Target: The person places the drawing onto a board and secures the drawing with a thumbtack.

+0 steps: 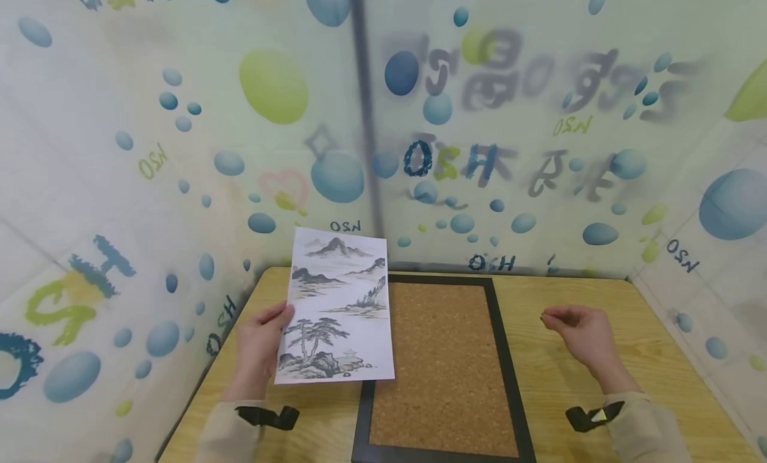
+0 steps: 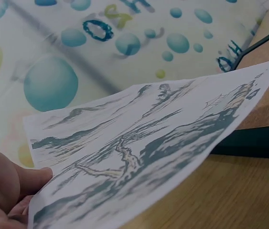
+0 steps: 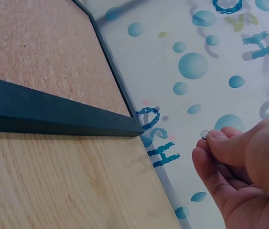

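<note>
My left hand (image 1: 259, 346) pinches the left edge of a white paper sheet (image 1: 341, 306) printed with an ink landscape of mountains and pine trees. The sheet is held up over the left part of a black-framed cork board (image 1: 446, 363), hiding some of it. In the left wrist view, the thumb lies on the sheet's printed face and the paper bends slightly. Right of the board, my right hand (image 1: 581, 340) is raised with thumb and forefinger together. Between those tips it pinches a small, shiny thumbtack (image 3: 205, 134), its round head showing in the right wrist view.
The cork board lies on a light wooden table (image 1: 659, 376). Behind and at both sides hang pale sheets (image 1: 509, 203) printed with bubbles and letters, close to the table's edges. Each wrist wears a black strap (image 1: 266, 416) with a small camera mount.
</note>
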Action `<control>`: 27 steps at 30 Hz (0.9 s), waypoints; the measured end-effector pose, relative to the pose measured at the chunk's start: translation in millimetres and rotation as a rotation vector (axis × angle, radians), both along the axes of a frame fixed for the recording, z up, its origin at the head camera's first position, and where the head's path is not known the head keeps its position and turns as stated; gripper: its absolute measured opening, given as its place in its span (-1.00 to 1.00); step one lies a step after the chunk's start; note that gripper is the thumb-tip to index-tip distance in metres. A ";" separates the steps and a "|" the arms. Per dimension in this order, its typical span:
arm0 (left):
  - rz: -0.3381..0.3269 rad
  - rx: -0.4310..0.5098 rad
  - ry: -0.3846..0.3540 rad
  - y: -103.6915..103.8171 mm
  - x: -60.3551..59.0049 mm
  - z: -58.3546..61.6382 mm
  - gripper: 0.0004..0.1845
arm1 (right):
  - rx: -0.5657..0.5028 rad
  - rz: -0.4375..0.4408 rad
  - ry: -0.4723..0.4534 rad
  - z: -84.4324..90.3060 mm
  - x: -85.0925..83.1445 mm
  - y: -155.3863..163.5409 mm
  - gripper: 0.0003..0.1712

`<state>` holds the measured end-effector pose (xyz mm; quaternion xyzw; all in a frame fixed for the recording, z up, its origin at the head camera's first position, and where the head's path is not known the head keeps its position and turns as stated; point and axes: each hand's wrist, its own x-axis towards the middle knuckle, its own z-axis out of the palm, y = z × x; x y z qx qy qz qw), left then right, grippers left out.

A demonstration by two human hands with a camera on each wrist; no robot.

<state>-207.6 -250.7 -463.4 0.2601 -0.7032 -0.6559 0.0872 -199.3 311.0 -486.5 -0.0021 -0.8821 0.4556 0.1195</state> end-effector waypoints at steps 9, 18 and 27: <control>-0.042 0.070 0.005 26.1 -3.9 -2.3 -0.58 | -0.027 -0.004 0.004 4.4 -5.4 -4.4 -0.78; -0.063 0.122 0.051 47.8 -9.5 -8.3 -0.63 | -0.044 0.001 0.004 8.3 -10.4 -7.1 -0.74; -0.092 0.154 0.071 69.7 -9.8 -19.2 -0.68 | -0.051 0.000 0.025 11.7 -20.0 -13.0 -0.76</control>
